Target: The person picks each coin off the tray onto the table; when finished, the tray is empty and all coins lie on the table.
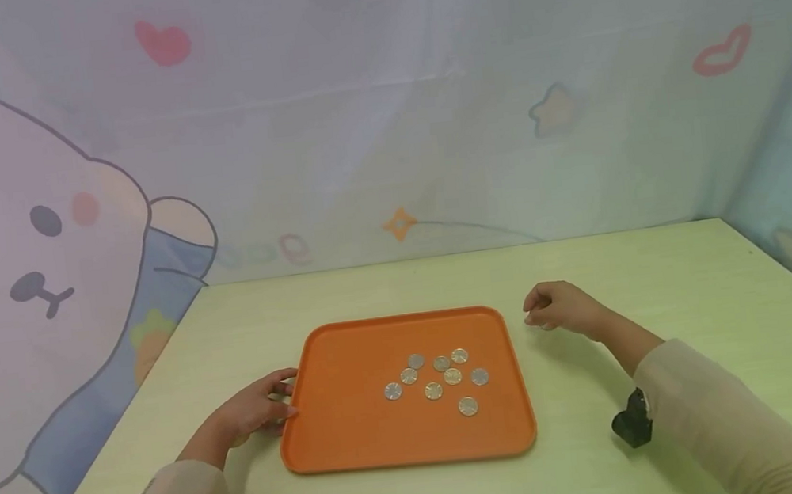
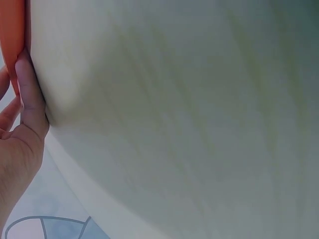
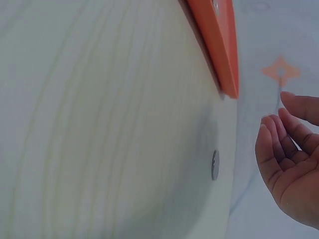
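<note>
An orange tray (image 1: 343, 443) lies on the table, and several silvery coins (image 1: 434, 391) are spread flat over its middle and right part. My left hand (image 1: 257, 407) is at the tray's left rim, its thumb and fingers holding the edge; the exact contact is partly hidden. To the right of the tray's far right corner, my right hand (image 1: 563, 310) hovers just above the table with loosely curled fingers. In the right wrist view a single coin (image 3: 215, 165) lies on the tabletop beneath that hand, with a gap between them. Nothing shows between the right fingers.
The pale yellow-green table (image 1: 687, 298) carries the tray near its middle. Behind it hangs a cloth backdrop (image 1: 357, 139) with a printed bear, hearts and stars. A dark object (image 1: 632, 420) shows at the right sleeve's cuff.
</note>
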Motion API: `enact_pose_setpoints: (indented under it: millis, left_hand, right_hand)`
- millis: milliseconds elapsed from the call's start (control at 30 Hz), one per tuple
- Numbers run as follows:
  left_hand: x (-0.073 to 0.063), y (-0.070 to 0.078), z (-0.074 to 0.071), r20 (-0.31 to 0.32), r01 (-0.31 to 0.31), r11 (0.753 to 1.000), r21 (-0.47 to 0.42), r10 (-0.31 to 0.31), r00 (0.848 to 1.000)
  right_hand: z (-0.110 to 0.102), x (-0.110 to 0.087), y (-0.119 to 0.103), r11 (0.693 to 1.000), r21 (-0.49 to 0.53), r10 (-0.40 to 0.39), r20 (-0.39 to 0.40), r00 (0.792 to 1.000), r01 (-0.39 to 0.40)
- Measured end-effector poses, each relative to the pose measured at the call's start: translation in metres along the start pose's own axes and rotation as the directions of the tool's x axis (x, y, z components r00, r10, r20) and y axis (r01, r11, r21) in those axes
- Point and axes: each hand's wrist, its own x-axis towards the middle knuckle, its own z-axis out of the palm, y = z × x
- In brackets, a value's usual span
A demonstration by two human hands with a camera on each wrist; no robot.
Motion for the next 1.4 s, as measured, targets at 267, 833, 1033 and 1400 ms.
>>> enact_pose_setpoints:
  millis: [267,833,1033,1400]
  left_hand:
    - [0.000,0.001,-0.001,0.002,0.004,1.000,-0.003,-0.004,1.000]
    - [0.000,0.001,-0.002,-0.004,0.004,1.000,-0.015,-0.004,1.000]
    - [0.000,0.001,-0.001,-0.002,-0.001,1.000,-0.010,0.001,1.000]
    - [0.000,-0.001,0.000,-0.008,0.010,1.000,-0.011,-0.010,1.000]
  right_hand:
    - [0.012,-0.004,-0.011,1.000,0.003,-0.010,0.014,1.000,0.010]
    - [0.037,-0.006,-0.024,0.998,0.049,-0.049,0.068,0.996,0.045]
    - [0.046,-0.005,-0.024,0.999,0.015,-0.047,0.074,0.996,0.046]
    - [0.059,-0.007,-0.024,0.995,0.027,-0.096,0.123,0.988,0.093]
